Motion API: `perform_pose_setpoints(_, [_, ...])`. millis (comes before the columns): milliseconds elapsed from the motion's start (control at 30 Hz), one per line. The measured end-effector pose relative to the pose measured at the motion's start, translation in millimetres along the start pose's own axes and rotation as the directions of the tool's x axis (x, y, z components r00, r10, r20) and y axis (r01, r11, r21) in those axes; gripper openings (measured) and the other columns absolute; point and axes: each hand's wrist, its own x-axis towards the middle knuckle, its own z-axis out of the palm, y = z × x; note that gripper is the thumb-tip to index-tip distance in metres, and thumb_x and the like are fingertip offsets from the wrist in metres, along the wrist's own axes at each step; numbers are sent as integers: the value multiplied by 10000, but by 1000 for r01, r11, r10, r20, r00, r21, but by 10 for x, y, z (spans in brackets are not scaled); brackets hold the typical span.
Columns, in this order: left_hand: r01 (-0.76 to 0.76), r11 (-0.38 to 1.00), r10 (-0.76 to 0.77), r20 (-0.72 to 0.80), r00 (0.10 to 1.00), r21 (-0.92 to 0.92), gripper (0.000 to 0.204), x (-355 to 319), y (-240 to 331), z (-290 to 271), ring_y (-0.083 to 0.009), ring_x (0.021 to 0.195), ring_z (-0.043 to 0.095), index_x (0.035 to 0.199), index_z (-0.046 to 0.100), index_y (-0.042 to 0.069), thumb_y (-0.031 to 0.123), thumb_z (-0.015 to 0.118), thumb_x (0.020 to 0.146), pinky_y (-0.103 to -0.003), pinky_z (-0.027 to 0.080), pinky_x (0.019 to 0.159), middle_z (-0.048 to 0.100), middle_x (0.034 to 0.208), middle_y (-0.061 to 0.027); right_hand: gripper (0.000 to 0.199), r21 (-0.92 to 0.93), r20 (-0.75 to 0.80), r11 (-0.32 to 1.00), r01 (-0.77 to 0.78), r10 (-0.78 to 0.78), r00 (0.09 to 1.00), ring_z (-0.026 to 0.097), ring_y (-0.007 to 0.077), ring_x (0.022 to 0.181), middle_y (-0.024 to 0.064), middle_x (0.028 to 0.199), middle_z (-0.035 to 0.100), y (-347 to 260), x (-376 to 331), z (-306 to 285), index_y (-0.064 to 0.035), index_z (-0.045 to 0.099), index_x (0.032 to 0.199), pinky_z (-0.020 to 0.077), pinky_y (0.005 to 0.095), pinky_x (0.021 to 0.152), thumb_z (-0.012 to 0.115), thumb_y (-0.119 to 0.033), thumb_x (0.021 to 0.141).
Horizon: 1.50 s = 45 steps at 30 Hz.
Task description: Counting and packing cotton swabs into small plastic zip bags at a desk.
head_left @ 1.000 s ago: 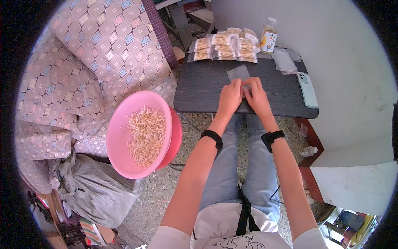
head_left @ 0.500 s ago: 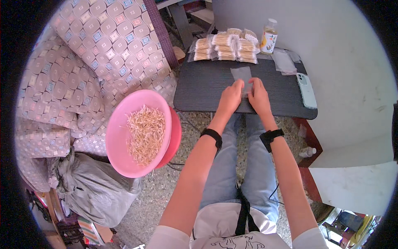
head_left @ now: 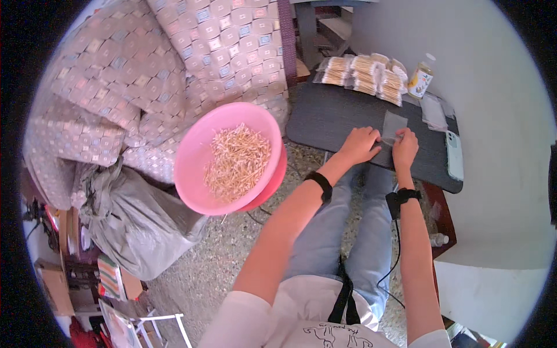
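A small clear plastic bag [head_left: 395, 123] stands out against the black tabletop [head_left: 331, 116]. My right hand [head_left: 405, 152] pinches its near right part between thumb and fingers. Just left of the bag, my left hand [head_left: 361, 145] holds nothing, its bent fingers and thumb apart over the table's near edge. To the left, a pink basin [head_left: 188, 159] holds a heap of loose cotton swabs [head_left: 238, 162]. Filled packs of cotton swabs [head_left: 365, 75] are stacked along the table's far side.
A bottle with yellowish contents [head_left: 420, 76] stands beside the packs. Flat clear bags [head_left: 433, 112] and a white phone [head_left: 454, 155] lie at the table's right, close to the wall [head_left: 493, 116]. Under the basin is a red stool [head_left: 268, 188]. A grey sack [head_left: 139, 226] lies at left.
The view has swung left, so the table sits farther right. My left hand has come away from the bag and its fingers have parted; my right hand keeps its pinch.
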Motion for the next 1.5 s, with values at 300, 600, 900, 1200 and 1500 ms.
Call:
perform_pose_setpoints(300, [-24, 949, 53, 85, 995, -314, 122, -486, 168, -1710, -249, 834, 606, 906, 614, 86, 126, 643, 794, -354, 461, 770, 631, 867, -78, 79, 5, 19, 996, 85, -85, 996, 566, 312, 788, 97, 786, 586, 137, 22, -49, -105, 621, 828, 432, 429, 698, 601, -66, 762])
perform_pose_setpoints(600, [699, 538, -810, 58, 584, 470, 891, -1508, -1190, -2569, -384, 1187, 439, 1345, 354, 117, 438, 790, 638, -508, 378, 959, 449, 1273, -201, 85, 23, 98, 994, 107, -109, 989, 560, 281, 818, 58, 787, 577, 84, 28, -3, -133, 621, 844, 413, 438, 724, 597, -111, 765])
perform_pose_setpoints(900, [745, 508, -861, 226, 456, 433, 1052, -1963, -1903, -2322, -456, 1362, 155, 1440, 255, 193, 456, 813, 588, -568, 248, 1057, 177, 1462, -285, 62, 16, 127, 992, 123, -124, 984, 555, 297, 803, 62, 797, 596, 124, 39, -2, -117, 612, 829, 412, 451, 706, 595, -120, 769])
perform_pose_setpoints(1200, [716, 535, -845, 280, 456, 448, 1026, -1917, -1995, -2208, -470, 1320, 251, 1404, 321, 67, 465, 801, 590, -441, 308, 1064, 227, 1390, -384, 66, 31, 121, 991, 132, -135, 983, 556, 297, 794, 64, 795, 601, 138, 24, 0, -117, 619, 837, 412, 450, 708, 591, -119, 778])
perform_pose_setpoints(1500, [715, 482, -876, 273, 398, 506, 1066, -1935, -2068, -2179, -458, 1293, 315, 1379, 321, -4, 500, 795, 570, -451, 342, 1041, 333, 1359, -347, 53, 12, 110, 992, 126, -127, 986, 543, 287, 786, 49, 774, 588, 92, 20, 10, -121, 622, 834, 400, 434, 727, 601, -134, 787])
